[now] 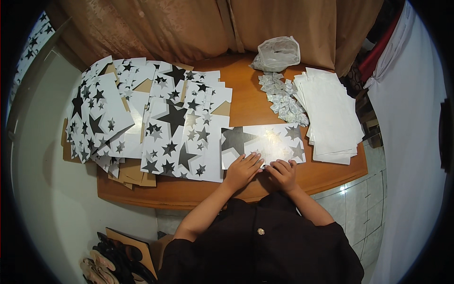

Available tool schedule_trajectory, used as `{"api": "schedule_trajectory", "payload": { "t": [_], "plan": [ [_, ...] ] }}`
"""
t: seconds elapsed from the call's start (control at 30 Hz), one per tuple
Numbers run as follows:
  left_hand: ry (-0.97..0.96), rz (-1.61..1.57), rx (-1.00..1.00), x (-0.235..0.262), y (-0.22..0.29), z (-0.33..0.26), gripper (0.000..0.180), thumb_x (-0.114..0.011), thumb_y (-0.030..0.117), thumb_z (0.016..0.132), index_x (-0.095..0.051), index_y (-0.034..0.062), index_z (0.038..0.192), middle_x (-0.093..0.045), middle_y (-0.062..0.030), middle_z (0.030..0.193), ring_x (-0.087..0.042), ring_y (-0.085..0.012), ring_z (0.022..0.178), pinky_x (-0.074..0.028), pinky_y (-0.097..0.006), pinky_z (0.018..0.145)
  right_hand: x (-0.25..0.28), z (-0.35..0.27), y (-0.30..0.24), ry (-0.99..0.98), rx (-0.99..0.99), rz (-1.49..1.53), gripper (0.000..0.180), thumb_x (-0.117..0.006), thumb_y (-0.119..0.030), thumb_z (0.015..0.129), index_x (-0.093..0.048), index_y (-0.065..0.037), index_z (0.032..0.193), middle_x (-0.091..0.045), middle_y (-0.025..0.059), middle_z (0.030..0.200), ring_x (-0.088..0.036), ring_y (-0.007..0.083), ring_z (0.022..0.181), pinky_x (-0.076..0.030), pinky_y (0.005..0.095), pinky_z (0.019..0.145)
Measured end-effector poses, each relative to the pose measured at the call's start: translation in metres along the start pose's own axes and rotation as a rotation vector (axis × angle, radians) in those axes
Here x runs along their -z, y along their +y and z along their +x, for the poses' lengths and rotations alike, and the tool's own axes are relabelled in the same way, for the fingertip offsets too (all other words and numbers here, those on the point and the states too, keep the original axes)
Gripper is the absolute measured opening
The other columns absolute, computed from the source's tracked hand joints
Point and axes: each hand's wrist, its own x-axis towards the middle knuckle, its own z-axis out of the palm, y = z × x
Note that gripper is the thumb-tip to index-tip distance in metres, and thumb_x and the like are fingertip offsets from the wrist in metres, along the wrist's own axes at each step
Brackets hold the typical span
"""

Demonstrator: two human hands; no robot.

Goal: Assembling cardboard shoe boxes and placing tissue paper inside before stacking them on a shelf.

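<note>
A white cardboard piece printed with black and grey stars (269, 137) lies flat before me at the table's front edge, glossy in the light. On its near edge rests my left hand (243, 171), palm down, fingers stretched over the card. Close beside it, my right hand (283, 175) has its bent fingers spread along the same edge, fingertips touching the card. Neither hand visibly lifts it. Left of the card, overlapping star-printed cardboard pieces (168, 128) form a wide pile, some showing brown backs.
A stack of plain white sheets (331, 118) lies at the right. Several small clear packets (286, 104) are heaped beside it, below a translucent plastic bag (279, 53). Brown curtains (283, 21) hang behind the wooden table (246, 102). Shoes (113, 258) stand at the lower left.
</note>
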Motion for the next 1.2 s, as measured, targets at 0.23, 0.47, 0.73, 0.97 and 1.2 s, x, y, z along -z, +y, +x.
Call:
{"api": "schedule_trajectory", "payload": {
  "t": [0.23, 0.47, 0.73, 0.97, 1.2],
  "plan": [
    [-0.017, -0.017, 0.025, 0.000, 0.001, 0.002, 0.035, -0.064, 0.029, 0.081, -0.063, 0.0126, 0.112, -0.063, -0.0062, 0.114, -0.057, -0.0209, 0.111, -0.044, -0.039, 0.089, 0.002, 0.001, 0.005, 0.018, -0.005, 0.058, 0.019, -0.069, -0.018, 0.069, -0.066, -0.022, 0.088, -0.062, -0.0057, 0.093, -0.057, 0.0125, 0.090, -0.032, 0.0376, 0.084],
    [0.031, 0.013, -0.005, -0.004, 0.000, -0.001, 0.034, -0.065, 0.028, 0.080, -0.064, 0.0121, 0.111, -0.063, -0.0066, 0.114, -0.058, -0.0207, 0.109, -0.047, -0.037, 0.085, 0.005, 0.005, 0.006, 0.008, -0.035, 0.097, 0.020, -0.071, -0.020, 0.070, -0.066, -0.021, 0.089, -0.061, -0.0033, 0.093, -0.057, 0.0126, 0.087, -0.033, 0.0338, 0.077],
    [0.051, 0.018, -0.054, -0.004, 0.004, -0.004, 0.036, -0.066, 0.027, 0.079, -0.063, 0.0094, 0.110, -0.063, -0.0076, 0.113, -0.058, -0.0219, 0.108, -0.047, -0.036, 0.085, 0.014, 0.007, 0.005, 0.005, -0.006, 0.086, 0.026, -0.073, -0.022, 0.070, -0.066, -0.017, 0.095, -0.061, -0.0022, 0.096, -0.055, 0.0138, 0.081, -0.033, 0.0307, 0.073],
    [0.048, 0.050, -0.049, -0.001, 0.009, -0.002, 0.036, -0.065, 0.026, 0.081, -0.062, 0.0087, 0.112, -0.062, -0.0090, 0.114, -0.058, -0.0232, 0.109, -0.046, -0.036, 0.087, 0.012, 0.001, 0.008, -0.016, 0.009, 0.105, 0.028, -0.072, -0.018, 0.069, -0.068, -0.015, 0.096, -0.065, -0.0041, 0.102, -0.054, 0.0149, 0.082, -0.034, 0.0305, 0.073],
    [0.088, 0.095, -0.037, -0.013, 0.008, -0.007, 0.035, -0.065, 0.029, 0.080, -0.063, 0.0089, 0.109, -0.063, -0.0083, 0.113, -0.058, -0.0231, 0.108, -0.045, -0.037, 0.088, 0.010, 0.001, 0.011, -0.034, 0.044, 0.071, 0.024, -0.070, -0.018, 0.073, -0.068, -0.017, 0.097, -0.065, -0.0063, 0.102, -0.053, 0.0130, 0.081, -0.034, 0.0296, 0.073]
  ]
}}
